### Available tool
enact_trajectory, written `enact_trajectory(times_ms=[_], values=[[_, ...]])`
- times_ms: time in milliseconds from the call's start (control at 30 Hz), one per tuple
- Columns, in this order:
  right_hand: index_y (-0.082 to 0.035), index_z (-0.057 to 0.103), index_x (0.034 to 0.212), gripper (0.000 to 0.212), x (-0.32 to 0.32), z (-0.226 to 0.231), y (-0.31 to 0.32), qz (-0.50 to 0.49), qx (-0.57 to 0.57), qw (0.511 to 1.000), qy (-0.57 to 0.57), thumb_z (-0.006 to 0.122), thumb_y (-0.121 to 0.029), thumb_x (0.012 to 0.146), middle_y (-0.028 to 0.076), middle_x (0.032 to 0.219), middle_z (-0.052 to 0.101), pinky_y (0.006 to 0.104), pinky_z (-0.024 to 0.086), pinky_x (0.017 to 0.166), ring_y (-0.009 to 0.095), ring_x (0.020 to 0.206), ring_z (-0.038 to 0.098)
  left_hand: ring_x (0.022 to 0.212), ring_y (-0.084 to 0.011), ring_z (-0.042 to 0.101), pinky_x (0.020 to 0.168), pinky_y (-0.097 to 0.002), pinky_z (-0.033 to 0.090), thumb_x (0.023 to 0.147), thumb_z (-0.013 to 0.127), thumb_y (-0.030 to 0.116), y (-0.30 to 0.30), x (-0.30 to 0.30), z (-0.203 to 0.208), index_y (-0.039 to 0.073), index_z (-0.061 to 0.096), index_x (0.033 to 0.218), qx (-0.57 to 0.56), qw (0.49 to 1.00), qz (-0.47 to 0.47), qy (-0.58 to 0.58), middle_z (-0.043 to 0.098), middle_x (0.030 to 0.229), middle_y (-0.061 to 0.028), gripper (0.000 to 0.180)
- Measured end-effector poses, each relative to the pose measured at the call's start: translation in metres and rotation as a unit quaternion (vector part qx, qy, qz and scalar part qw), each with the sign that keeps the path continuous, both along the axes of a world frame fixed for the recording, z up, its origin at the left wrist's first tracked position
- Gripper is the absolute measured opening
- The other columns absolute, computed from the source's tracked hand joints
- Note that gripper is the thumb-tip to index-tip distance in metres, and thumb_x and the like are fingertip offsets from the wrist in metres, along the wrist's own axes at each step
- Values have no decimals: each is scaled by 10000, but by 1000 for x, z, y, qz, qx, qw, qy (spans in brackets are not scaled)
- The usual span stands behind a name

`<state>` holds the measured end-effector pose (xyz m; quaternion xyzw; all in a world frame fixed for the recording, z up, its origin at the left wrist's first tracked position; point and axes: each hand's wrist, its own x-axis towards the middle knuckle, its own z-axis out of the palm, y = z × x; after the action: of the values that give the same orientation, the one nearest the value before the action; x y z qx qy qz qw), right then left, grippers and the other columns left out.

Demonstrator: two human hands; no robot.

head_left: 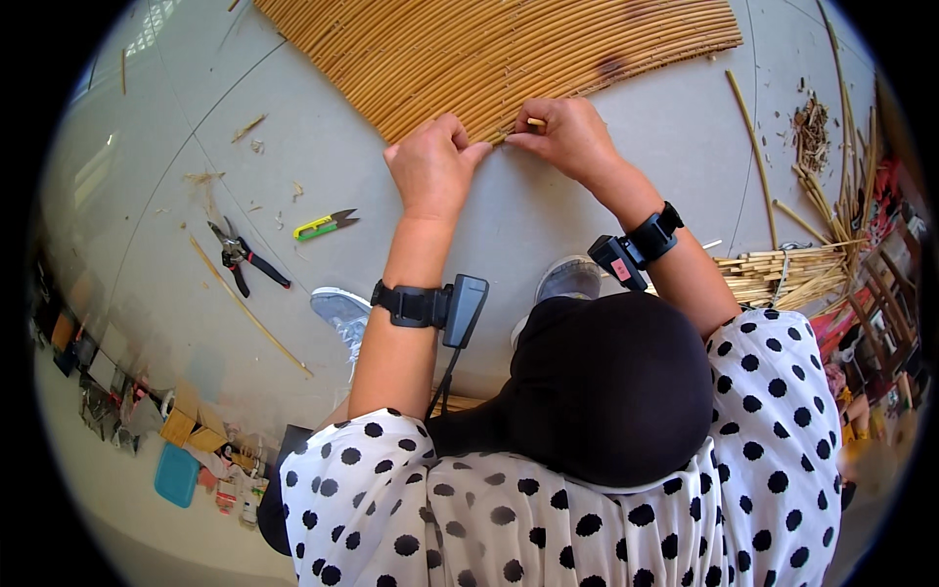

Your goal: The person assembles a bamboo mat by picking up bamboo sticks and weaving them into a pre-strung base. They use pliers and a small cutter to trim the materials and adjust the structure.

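Observation:
A mat of thin yellow-brown reeds [509, 49], bound side by side with rows of string, lies on the floor in front of me. My left hand [430, 171] is closed at its near edge, thumb and fingers pinched on the outermost reed. Just right of it, my right hand [575, 142] is curled, its fingertips pinching at the same edge. A short pale piece of reed [536, 122] pokes out of the right fist. Between the two hands the edge shows a small dark binding spot. Whether the fingertips also hold string is too small to tell.
Left of my left arm lie pruning shears [238, 256], yellow-green thread snips [325, 225] and a loose reed [245, 303]. To the right are a reed bundle [773, 274], a single long reed [753, 157] and a scrap pile [812, 132]. My shoes [570, 279] stand close by.

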<state>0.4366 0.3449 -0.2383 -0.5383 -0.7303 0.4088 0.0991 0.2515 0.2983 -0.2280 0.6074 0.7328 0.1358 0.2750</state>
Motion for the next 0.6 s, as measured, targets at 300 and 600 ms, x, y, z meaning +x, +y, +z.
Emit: enact_trajectory(times_ms=[300, 600], values=[[-104, 639, 734, 257, -8, 1, -9, -35, 40, 997, -64, 771, -323, 716, 82, 613, 616, 362, 465, 522, 252, 569, 598, 548, -193, 530, 611, -344, 413, 659, 816, 276, -2, 3, 1, 87, 573, 680, 13, 1000, -2, -1, 572, 594, -2, 308], [-103, 653, 754, 279, -15, 4, -7, -46, 46, 995, -80, 752, -362, 713, 109, 627, 628, 422, 488, 545, 315, 627, 626, 580, -179, 543, 631, -348, 390, 662, 812, 289, -4, 2, -8, 103, 575, 681, 27, 1000, -6, 8, 572, 607, 12, 302]])
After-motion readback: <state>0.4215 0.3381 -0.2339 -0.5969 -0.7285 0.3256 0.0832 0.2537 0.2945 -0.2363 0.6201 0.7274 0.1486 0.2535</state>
